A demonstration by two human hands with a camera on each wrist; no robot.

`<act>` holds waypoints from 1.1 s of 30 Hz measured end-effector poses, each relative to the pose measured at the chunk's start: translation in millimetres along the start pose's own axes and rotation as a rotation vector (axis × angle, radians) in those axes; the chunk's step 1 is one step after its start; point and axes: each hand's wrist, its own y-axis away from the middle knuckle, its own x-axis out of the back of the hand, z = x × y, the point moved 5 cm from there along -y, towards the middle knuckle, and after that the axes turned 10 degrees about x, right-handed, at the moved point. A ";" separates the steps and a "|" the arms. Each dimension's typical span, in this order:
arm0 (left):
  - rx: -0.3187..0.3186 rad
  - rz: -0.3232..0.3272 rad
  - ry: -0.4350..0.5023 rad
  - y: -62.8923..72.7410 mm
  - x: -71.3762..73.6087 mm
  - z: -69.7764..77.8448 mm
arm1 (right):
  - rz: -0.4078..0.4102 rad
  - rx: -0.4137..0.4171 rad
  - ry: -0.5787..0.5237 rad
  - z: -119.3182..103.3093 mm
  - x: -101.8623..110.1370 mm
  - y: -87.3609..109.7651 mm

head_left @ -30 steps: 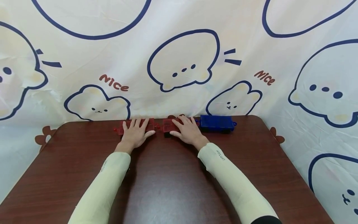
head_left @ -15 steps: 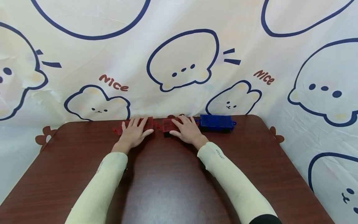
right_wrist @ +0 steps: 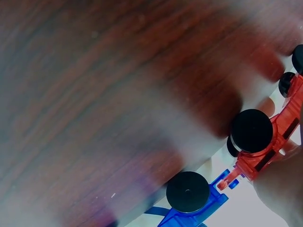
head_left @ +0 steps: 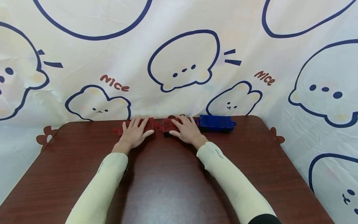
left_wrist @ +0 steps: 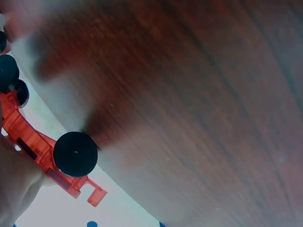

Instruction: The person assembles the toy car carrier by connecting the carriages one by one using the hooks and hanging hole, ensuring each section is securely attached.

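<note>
Two red see-through toy train cars and a blue one stand in a row along the table's far edge. My left hand [head_left: 132,136] rests over the left red car [head_left: 150,125], fingers spread and straight, covering much of it. Over the middle red car [head_left: 167,126] lies my right hand [head_left: 189,132], also with straight fingers. The blue car [head_left: 216,122] is at the right, untouched. In the left wrist view a black wheel [left_wrist: 75,154] and an end hook show on the red car. A red coupling [right_wrist: 229,181] overlaps the blue car's end in the right wrist view.
The dark brown wooden table [head_left: 162,186] stretches toward me, its far corners rounded. Directly behind it hangs a white curtain [head_left: 181,102] printed with cartoon animals.
My left hand and forearm have shifted slightly to the left, with the left red car moving a little that way too. My right hand and the blue car look almost unmoved.
</note>
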 end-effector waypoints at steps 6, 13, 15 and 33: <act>-0.007 0.000 0.006 0.1 -0.8 0.8 | -0.001 -0.004 -0.007 -0.9 -2.0 -1.6; -0.011 0.001 0.010 1.3 0.6 1.1 | 0.008 0.007 0.015 -2.9 -1.0 -2.7; -0.009 -0.003 0.010 0.9 0.7 1.0 | 0.011 0.009 0.016 -2.9 -1.2 -3.2; -0.033 -0.031 -0.072 1.7 -1.3 0.2 | -0.007 0.012 0.011 0.0 -2.3 -4.3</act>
